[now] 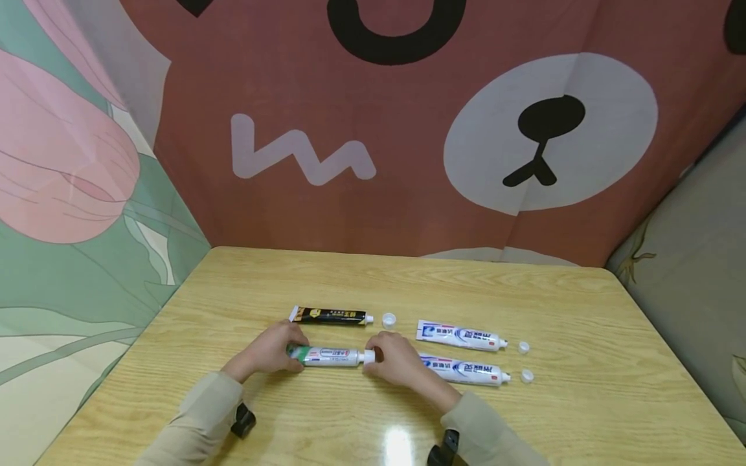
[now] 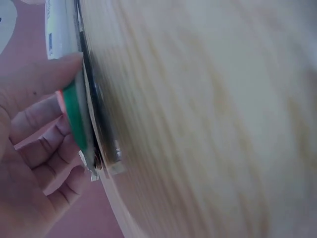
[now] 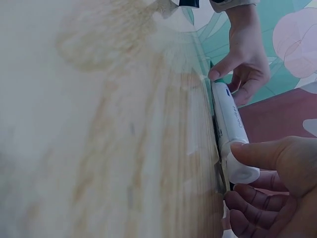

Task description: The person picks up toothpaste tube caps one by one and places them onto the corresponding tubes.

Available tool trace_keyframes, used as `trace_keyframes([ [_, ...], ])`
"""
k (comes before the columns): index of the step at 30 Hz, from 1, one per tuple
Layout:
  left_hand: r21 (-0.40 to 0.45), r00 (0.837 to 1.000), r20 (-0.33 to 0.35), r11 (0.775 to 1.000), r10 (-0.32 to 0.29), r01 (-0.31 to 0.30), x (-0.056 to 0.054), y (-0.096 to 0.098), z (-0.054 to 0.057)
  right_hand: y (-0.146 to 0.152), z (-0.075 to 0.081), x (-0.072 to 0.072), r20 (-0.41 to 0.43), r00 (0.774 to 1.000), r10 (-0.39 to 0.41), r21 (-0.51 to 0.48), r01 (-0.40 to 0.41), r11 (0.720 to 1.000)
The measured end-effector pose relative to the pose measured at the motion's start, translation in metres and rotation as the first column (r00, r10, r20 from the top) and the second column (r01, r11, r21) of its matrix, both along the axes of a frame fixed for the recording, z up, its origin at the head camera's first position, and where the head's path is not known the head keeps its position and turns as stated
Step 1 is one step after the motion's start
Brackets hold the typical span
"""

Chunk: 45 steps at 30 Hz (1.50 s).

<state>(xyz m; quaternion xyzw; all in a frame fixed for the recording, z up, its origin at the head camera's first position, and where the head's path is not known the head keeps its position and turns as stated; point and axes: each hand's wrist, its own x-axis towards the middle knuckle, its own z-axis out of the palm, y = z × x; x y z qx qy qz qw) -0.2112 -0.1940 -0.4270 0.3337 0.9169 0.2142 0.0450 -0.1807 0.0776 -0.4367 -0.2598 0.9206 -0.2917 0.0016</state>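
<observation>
A white and green toothpaste tube (image 1: 332, 356) lies across the table between both hands, its white cap (image 1: 369, 356) on the right end. My left hand (image 1: 272, 349) grips the green tail end, thumb on the near side and fingers behind; the left wrist view shows the thumb against the tube's green part (image 2: 74, 114). My right hand (image 1: 399, 360) pinches the cap between thumb and fingers, seen closely in the right wrist view around the white cap (image 3: 240, 166). Behind the tube lies a black toothpaste tube (image 1: 332, 316) with its nozzle bare and a loose white cap (image 1: 388, 320) beside it.
To the right lie two white and blue toothpaste tubes, the farther tube (image 1: 460, 335) and the nearer tube (image 1: 466, 371), the latter partly behind my right hand. Loose caps, the far cap (image 1: 524, 347) and near cap (image 1: 527, 376), sit past their nozzles. A printed cloth (image 1: 408, 220) hangs behind the table (image 1: 326, 427).
</observation>
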Motion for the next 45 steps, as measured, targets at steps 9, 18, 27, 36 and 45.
trace_keyframes([
  [9,0.079,0.994,0.101,0.996,0.031,-0.039,0.002,-0.003,0.002,0.005,-0.002,-0.001,0.013,1.0,0.018,-0.034,-0.017,0.999],
  [18,0.201,0.983,0.174,0.976,0.051,-0.086,0.004,-0.004,0.005,0.007,-0.003,-0.003,0.023,0.999,0.025,-0.071,-0.024,0.997],
  [27,0.288,0.975,0.206,0.947,0.084,-0.142,0.004,-0.005,0.005,0.009,0.0,-0.003,0.08,0.996,0.026,-0.14,-0.015,0.99],
  [36,0.33,0.977,0.199,0.934,0.07,-0.135,0.005,-0.006,0.006,0.012,0.001,-0.004,0.11,0.994,0.021,-0.165,-0.003,0.986],
  [45,0.345,0.977,0.211,0.931,0.044,-0.116,0.007,-0.003,0.009,0.008,0.006,-0.001,0.083,0.995,0.049,-0.204,-0.031,0.979],
])
